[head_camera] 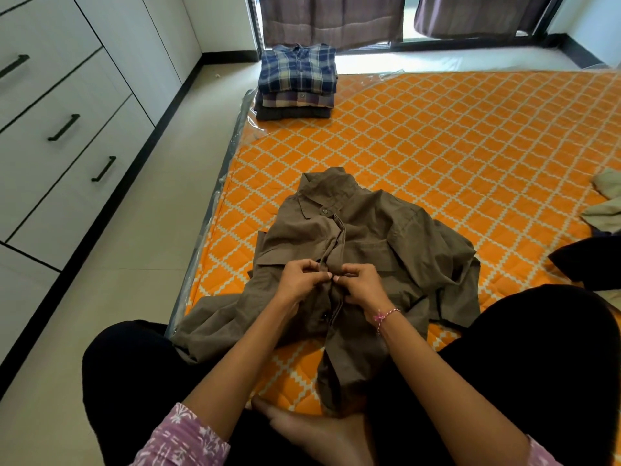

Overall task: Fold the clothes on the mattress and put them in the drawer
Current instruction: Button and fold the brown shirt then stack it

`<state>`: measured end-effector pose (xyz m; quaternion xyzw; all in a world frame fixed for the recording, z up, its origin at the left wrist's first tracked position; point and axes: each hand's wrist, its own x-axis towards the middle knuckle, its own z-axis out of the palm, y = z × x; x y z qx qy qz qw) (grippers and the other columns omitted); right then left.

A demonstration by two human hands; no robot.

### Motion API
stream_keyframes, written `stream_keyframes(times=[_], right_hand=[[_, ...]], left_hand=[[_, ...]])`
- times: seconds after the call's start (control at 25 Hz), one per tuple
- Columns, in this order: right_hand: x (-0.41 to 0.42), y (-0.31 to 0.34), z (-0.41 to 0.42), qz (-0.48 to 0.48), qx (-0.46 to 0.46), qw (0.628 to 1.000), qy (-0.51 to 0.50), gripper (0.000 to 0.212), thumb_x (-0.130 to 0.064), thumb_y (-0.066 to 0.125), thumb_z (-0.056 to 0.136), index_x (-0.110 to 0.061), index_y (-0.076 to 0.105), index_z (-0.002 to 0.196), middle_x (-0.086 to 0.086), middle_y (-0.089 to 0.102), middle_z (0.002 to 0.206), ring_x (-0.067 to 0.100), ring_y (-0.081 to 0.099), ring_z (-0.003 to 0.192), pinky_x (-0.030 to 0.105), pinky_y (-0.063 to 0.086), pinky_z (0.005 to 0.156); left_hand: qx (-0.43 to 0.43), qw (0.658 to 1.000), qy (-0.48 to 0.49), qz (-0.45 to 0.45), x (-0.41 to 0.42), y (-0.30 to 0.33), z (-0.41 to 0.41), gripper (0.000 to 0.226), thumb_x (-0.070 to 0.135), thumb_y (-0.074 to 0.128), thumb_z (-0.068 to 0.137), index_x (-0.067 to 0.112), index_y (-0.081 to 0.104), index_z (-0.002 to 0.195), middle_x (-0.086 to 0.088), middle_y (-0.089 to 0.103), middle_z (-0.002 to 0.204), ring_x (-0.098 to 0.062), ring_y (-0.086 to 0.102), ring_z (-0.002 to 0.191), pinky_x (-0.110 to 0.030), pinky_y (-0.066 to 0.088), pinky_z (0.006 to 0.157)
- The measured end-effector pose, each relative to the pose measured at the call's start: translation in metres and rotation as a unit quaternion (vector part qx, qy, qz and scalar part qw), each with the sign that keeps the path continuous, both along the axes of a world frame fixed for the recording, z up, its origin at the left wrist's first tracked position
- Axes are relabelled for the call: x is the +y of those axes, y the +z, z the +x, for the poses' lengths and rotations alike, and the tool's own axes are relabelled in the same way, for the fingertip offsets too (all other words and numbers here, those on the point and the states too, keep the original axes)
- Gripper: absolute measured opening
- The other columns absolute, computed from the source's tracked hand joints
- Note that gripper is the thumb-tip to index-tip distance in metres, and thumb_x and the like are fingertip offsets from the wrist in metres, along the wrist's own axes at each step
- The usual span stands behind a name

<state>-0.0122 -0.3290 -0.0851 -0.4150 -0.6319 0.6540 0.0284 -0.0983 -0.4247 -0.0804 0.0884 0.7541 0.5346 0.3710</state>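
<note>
Brown shirt (353,243) lying face up on the orange mattress (470,146), collar pointing away from the person, sleeves spilling off to either side. Working down the button placket, about halfway along the shirt: left hand (300,280) pinching one edge of the placket, right hand (361,285) pinching the other, fingertips of both curled tight on the cloth and meeting over what looks like a button. Judging by this, still fastening the front before any folding. Sitting well beyond the shirt's collar, at the mattress's far corner: a stack of folded shirts (297,82), plaid one on top. Lying to the shirt's right, at the mattress edge: more loose clothes (605,203), waiting. Standing to the shirt's left, across the floor: white drawers (64,129), all closed. Next, probably calling for finishing the buttons, flattening the front, then bringing the sleeves in toward the placket.
</note>
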Motion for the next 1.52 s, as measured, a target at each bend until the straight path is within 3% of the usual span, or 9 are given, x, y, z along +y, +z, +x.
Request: stream_keyframes(times=[0.08, 0.2, 0.44, 0.68, 0.84, 1.0, 1.16, 1.36, 1.52], right_hand=[[0.000, -0.004, -0.002, 0.093, -0.051, 0.994, 0.017, 0.010, -0.011, 0.068, 0.085, -0.009, 0.071, 0.094, 0.006, 0.068, 0.092, 0.019, 0.064, 0.092, 0.036, 0.056, 0.082], [-0.004, -0.005, -0.002, 0.119, -0.045, 0.992, -0.019, 0.008, -0.015, 0.073, 0.081, -0.011, 0.070, 0.075, 0.007, 0.068, 0.082, 0.020, 0.067, 0.083, 0.038, 0.059, 0.074], [-0.008, -0.003, -0.001, 0.234, -0.018, 0.972, 0.003, 0.007, -0.013, 0.069, 0.084, -0.007, 0.072, 0.085, 0.001, 0.063, 0.077, 0.010, 0.060, 0.074, 0.012, 0.043, 0.056], [0.001, 0.004, -0.014, 0.200, -0.011, 0.980, -0.017, 0.019, -0.019, 0.075, 0.079, -0.016, 0.062, 0.066, 0.003, 0.063, 0.071, 0.020, 0.065, 0.078, 0.039, 0.058, 0.070], [0.019, 0.025, -0.034, 0.205, -0.008, 0.978, -0.031, 0.034, -0.024, 0.079, 0.073, -0.013, 0.052, 0.056, 0.006, 0.056, 0.060, 0.017, 0.056, 0.063, 0.035, 0.049, 0.059], [0.032, 0.035, -0.055, 0.140, 0.006, 0.988, -0.056, 0.032, -0.022, 0.079, 0.074, -0.013, 0.056, 0.053, 0.009, 0.058, 0.064, 0.019, 0.055, 0.067, 0.038, 0.050, 0.066], [0.044, 0.043, -0.071, 0.122, 0.014, 0.990, -0.077, 0.030, -0.020, 0.078, 0.074, -0.012, 0.058, 0.053, 0.009, 0.057, 0.065, 0.021, 0.055, 0.067, 0.036, 0.049, 0.064], [0.059, 0.059, -0.091, 0.147, 0.025, 0.987, -0.063, 0.038, -0.018, 0.077, 0.075, -0.015, 0.049, 0.050, 0.009, 0.056, 0.063, 0.025, 0.058, 0.067, 0.041, 0.052, 0.066], [0.080, 0.072, -0.100, 0.096, 0.062, 0.988, -0.106, 0.033, -0.015, 0.073, 0.079, -0.015, 0.049, 0.056, 0.014, 0.056, 0.076, 0.028, 0.058, 0.073, 0.039, 0.052, 0.068]], left_hand=[[-0.048, 0.999, 0.009, -0.019, -0.002, 0.001, -0.001, 0.013, 0.001, 0.071, 0.080, 0.008, 0.061, 0.076, 0.000, 0.060, 0.063, 0.001, 0.055, 0.044, -0.012, 0.041, 0.042], [-0.089, 0.995, 0.035, -0.011, -0.004, 0.002, -0.001, 0.009, 0.002, 0.070, 0.081, 0.006, 0.064, 0.076, 0.002, 0.062, 0.056, 0.001, 0.056, 0.042, -0.012, 0.041, 0.041], [-0.041, 0.998, 0.055, 0.001, 0.001, 0.000, 0.004, 0.012, 0.004, 0.066, 0.085, 0.008, 0.066, 0.073, -0.006, 0.066, 0.072, -0.010, 0.063, 0.062, -0.017, 0.049, 0.054], [-0.016, 0.995, 0.094, 0.030, 0.010, 0.004, 0.002, 0.012, 0.008, 0.066, 0.085, 0.008, 0.068, 0.074, -0.007, 0.066, 0.074, -0.016, 0.062, 0.074, -0.028, 0.052, 0.074], [-0.027, 0.993, 0.089, 0.072, 0.027, 0.029, -0.015, 0.026, 0.019, 0.054, 0.095, 0.009, 0.069, 0.077, -0.004, 0.066, 0.072, -0.007, 0.062, 0.063, -0.016, 0.050, 0.060], [0.134, 0.991, 0.011, 0.005, 0.034, 0.048, -0.036, 0.024, 0.025, 0.056, 0.094, 0.008, 0.070, 0.084, -0.006, 0.064, 0.076, -0.015, 0.061, 0.071, -0.025, 0.046, 0.063], [0.441, 0.892, 0.034, -0.099, 0.020, 0.061, -0.017, 0.016, 0.027, 0.064, 0.087, 0.012, 0.062, 0.085, -0.003, 0.063, 0.077, -0.018, 0.060, 0.073, -0.032, 0.046, 0.062], [0.420, 0.868, -0.014, -0.262, 0.025, 0.050, -0.003, 0.032, 0.038, 0.064, 0.086, 0.015, 0.055, 0.107, -0.004, 0.059, 0.108, -0.025, 0.059, 0.102, -0.040, 0.049, 0.077], [0.384, 0.911, -0.021, -0.151, 0.053, 0.059, -0.028, 0.014, 0.028, 0.068, 0.085, 0.015, 0.064, 0.091, -0.003, 0.062, 0.095, -0.020, 0.059, 0.090, -0.032, 0.048, 0.070]])
